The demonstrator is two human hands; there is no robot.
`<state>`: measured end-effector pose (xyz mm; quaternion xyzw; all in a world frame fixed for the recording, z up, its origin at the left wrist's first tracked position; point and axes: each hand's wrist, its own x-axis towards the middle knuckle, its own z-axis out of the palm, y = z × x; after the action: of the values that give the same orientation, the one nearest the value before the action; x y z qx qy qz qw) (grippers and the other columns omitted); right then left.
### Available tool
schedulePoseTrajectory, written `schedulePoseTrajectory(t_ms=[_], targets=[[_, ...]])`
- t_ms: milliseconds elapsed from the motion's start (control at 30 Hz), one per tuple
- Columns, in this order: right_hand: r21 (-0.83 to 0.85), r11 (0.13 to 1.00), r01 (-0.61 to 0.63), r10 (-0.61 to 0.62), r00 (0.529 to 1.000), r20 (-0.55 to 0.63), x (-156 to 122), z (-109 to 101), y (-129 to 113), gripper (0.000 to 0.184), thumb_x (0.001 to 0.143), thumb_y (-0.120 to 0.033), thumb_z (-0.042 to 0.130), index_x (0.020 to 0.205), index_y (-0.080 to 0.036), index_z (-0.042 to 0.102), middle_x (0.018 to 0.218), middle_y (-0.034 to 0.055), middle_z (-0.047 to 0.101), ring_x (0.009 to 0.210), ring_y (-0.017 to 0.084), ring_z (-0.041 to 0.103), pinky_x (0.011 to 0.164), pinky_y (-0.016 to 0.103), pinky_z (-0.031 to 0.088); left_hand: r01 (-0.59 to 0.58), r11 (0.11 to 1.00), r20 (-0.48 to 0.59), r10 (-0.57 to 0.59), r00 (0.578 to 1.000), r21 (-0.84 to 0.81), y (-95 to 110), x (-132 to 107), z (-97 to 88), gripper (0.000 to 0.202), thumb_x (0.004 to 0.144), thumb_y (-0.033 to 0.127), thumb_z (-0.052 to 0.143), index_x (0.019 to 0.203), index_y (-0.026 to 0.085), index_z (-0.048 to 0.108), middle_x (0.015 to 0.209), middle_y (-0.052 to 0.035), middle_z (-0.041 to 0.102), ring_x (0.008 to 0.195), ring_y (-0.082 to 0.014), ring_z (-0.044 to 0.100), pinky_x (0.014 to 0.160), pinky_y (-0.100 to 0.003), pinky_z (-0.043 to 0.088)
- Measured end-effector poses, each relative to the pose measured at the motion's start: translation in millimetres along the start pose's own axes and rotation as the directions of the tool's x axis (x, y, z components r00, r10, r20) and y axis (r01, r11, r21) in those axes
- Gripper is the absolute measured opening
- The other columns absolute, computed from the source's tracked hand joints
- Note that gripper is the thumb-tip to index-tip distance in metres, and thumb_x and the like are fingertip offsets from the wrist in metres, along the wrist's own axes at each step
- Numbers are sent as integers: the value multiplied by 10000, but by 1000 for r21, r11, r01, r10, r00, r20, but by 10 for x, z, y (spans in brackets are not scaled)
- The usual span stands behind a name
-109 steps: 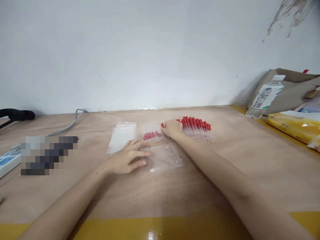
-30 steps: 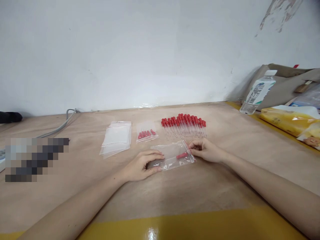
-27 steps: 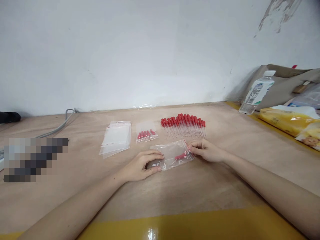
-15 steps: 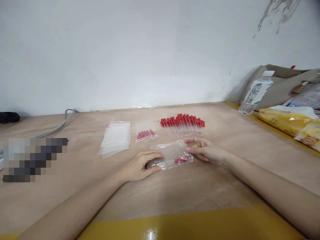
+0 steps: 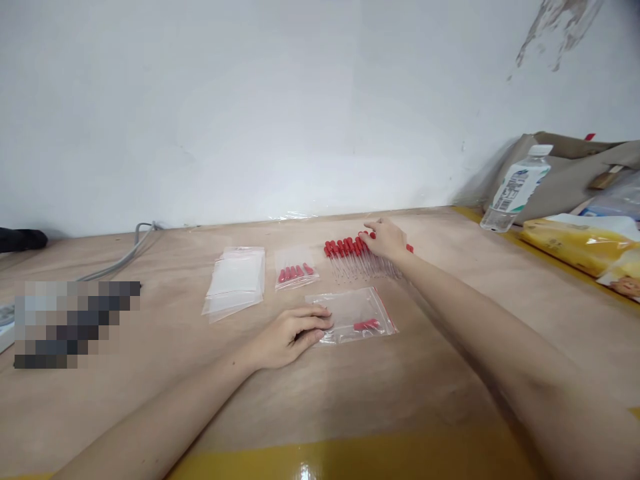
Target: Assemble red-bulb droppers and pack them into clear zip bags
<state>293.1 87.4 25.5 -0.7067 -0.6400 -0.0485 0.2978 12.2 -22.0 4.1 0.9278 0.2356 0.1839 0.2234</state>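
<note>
My left hand (image 5: 293, 335) rests on the table with curled fingers and thumb gripping the left end of a clear zip bag (image 5: 345, 310). Inside that bag lie red-bulbed droppers (image 5: 367, 325), overlapping near its red-striped opening on the right. My right hand (image 5: 387, 240) is over the row of loose droppers (image 5: 345, 250), its thumb and fingers closed around a red bulb. The hand hides part of the row. To the left lies a filled zip bag (image 5: 296, 272) with several droppers side by side.
A stack of flat clear bags (image 5: 236, 280) lies left of the filled bag. A grey cable (image 5: 123, 259) and a blurred-out dark item (image 5: 75, 327) are farther left. At right stand a water bottle (image 5: 517, 190), a grey bag (image 5: 570, 157) and a yellow packet (image 5: 575, 243). A white wall (image 5: 250, 120) backs the table.
My right hand has let go of the zip bag's right end and moved up to the loose droppers. The bag now lies flatter, with my left hand still at its left end.
</note>
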Motion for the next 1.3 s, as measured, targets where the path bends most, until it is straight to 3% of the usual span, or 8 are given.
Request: schedulePoseTrajectory(t_ms=[200,400,533,633,900,1033,1200,1300], targets=[[103,993,-65,49,987,151,232,119,-55,213,781,-316,537,881,-201,686,1179,111,517,964,256,552,807,372,415,10,1000,0,-10,1000,1,4,-4,5,299,894,227,455,1155,217,599,1235,-69,566,1136,-181,527,975,-336,426],[310,950,-31,-42,973,226,212,-155,-25,196,860,-298,450,838,-165,593,886,80,647,748,151,574,672,267,444,-1,1000,-1,1,1000,5,11,1,-1,295,894,233,455,1152,222,598,1230,-72,571,1125,-193,535,967,-356,432],[732,681,21,-76,996,43,-122,-436,132,247,856,-459,443,895,-216,435,820,41,635,583,103,515,550,234,428,-2,1000,1,2,1000,27,11,7,-4,312,890,251,466,1181,221,573,1237,-71,567,1142,-199,522,985,-378,417],[816,578,20,56,996,-65,-486,-530,309,371,796,-592,458,885,-242,375,769,20,605,552,105,499,539,245,425,-5,999,-11,6,1000,39,11,11,-6,323,887,258,469,1197,229,556,1232,-67,572,1134,-202,529,976,-391,425],[896,374,-240,176,967,185,-1099,-335,445,428,710,-619,553,836,-237,408,793,15,608,577,107,531,582,268,459,-1,998,-12,2,1000,57,-13,9,1,335,884,266,475,1211,231,536,1223,-57,581,1127,-202,535,973,-392,426],[894,218,-392,78,920,384,-1215,-328,346,422,661,-556,656,822,-226,448,816,31,628,640,124,589,661,307,496,2,998,-20,-1,1000,61,-17,3,10,353,880,269,481,1230,228,513,1216,-60,586,1121,-205,539,957,-389,438],[750,429,-503,-228,744,629,-1272,-437,355,395,626,-463,724,825,-167,554,779,38,645,634,115,589,620,283,482,-7,998,-25,8,1000,66,-6,-1,8,397,883,261,472,1280,242,463,1306,-61,510,1197,-212,473,1003,-419,391],[723,593,-354,-252,771,585,-1250,-448,382,352,643,-456,700,821,-165,614,741,14,635,596,92,539,551,241,433,10,998,-16,-9,1000,64,-5,3,9,397,883,262,469,1280,243,461,1302,-60,514,1202,-212,470,1005,-416,391]])
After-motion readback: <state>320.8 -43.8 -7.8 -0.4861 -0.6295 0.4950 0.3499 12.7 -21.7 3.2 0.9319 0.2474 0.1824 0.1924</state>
